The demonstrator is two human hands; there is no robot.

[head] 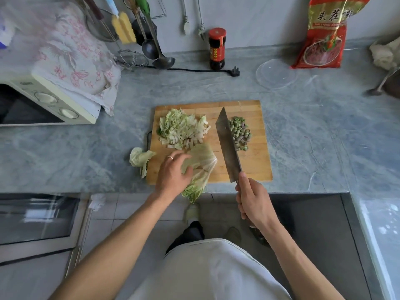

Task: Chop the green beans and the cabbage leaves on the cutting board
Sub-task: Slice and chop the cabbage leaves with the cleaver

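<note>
A wooden cutting board lies on the grey counter. A heap of chopped cabbage sits at its back left, and a small pile of chopped green beans at its back right. A whole cabbage leaf lies across the board's front edge, its tip hanging over the counter edge. My left hand rests on this leaf, thumb curled against it. My right hand grips the handle of a cleaver, whose blade runs between the cabbage and the beans.
Another cabbage leaf lies on the counter left of the board. A microwave under a floral cloth stands at the left. A sauce jar, a black plug, a clear lid and a red packet sit behind the board.
</note>
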